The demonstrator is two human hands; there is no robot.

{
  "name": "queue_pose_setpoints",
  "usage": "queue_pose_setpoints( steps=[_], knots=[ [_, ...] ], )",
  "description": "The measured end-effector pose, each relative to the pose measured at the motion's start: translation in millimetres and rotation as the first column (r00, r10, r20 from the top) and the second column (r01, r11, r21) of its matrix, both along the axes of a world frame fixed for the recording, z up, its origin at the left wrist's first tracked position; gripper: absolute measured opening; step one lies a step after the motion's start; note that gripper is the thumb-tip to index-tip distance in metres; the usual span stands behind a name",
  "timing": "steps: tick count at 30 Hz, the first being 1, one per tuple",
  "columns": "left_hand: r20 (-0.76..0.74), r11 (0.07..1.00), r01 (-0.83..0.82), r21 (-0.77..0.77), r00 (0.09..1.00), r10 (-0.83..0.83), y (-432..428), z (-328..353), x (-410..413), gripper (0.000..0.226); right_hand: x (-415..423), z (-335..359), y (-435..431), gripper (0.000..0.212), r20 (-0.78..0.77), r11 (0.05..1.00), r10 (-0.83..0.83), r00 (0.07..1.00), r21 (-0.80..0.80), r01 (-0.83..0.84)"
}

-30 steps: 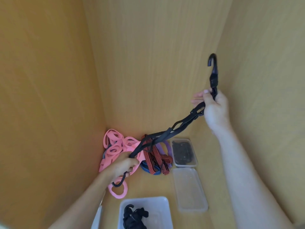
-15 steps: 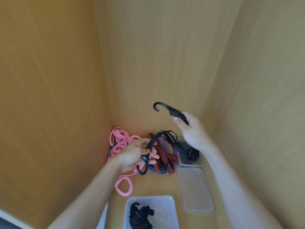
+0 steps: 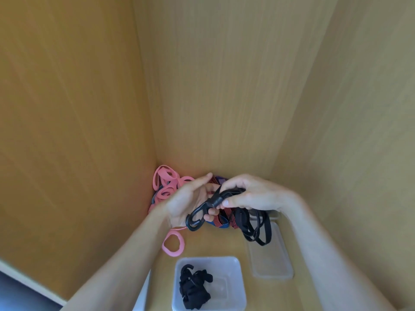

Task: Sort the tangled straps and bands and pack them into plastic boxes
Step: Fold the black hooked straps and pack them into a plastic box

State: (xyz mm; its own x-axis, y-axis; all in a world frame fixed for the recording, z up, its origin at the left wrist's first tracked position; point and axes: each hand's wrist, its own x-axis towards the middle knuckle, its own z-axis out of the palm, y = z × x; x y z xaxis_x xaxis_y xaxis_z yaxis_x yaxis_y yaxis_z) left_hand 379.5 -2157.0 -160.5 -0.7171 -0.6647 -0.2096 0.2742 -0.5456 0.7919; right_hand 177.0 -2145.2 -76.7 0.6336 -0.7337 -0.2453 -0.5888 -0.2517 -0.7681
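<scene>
Both hands hold a black bungee strap [image 3: 256,230] in mid-air, its two hooks [image 3: 198,215] brought together and its cord hanging in loops to the right. My left hand [image 3: 186,203] supports the hooks from behind. My right hand [image 3: 249,194] pinches them at the top. Behind the hands lies a tangle of pink bands [image 3: 166,185] and red-black and blue straps [image 3: 221,222] in the corner. One pink band [image 3: 173,243] lies apart on the shelf. A clear plastic box [image 3: 233,286] in front holds a bundled black strap [image 3: 194,286].
A clear lid or shallow box [image 3: 272,263] lies to the right on the wooden shelf floor. Another clear box [image 3: 272,215] behind it is mostly hidden by my right hand. Wooden walls enclose the left, back and right sides.
My right hand came down from high on the right and met my left hand. The strap went from stretched out to folded, both hooks together and the cord hanging in loops.
</scene>
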Motion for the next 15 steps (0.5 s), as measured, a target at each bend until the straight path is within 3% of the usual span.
queue_pose_setpoints(
  steps=[7, 11, 15],
  knots=[
    [0.148, 0.994, 0.017, -0.110, 0.989, 0.000, 8, 1, -1, 0.063, 5, -13, -4, 0.005, -0.090, 0.998, -0.061, 0.994, -0.037, 0.058],
    [0.139, 0.990, 0.108, -0.091, 0.986, -0.094, 9, 0, 5, 0.037, 3, -23, -6, 0.026, -0.073, 0.970, -0.220, 0.973, -0.120, 0.211],
    [0.126, 0.988, 0.142, -0.059, 0.983, -0.134, 11, 2, 7, 0.032, -1, -36, -7, 0.051, -0.065, 0.939, -0.281, 0.957, -0.225, 0.260]
  ],
)
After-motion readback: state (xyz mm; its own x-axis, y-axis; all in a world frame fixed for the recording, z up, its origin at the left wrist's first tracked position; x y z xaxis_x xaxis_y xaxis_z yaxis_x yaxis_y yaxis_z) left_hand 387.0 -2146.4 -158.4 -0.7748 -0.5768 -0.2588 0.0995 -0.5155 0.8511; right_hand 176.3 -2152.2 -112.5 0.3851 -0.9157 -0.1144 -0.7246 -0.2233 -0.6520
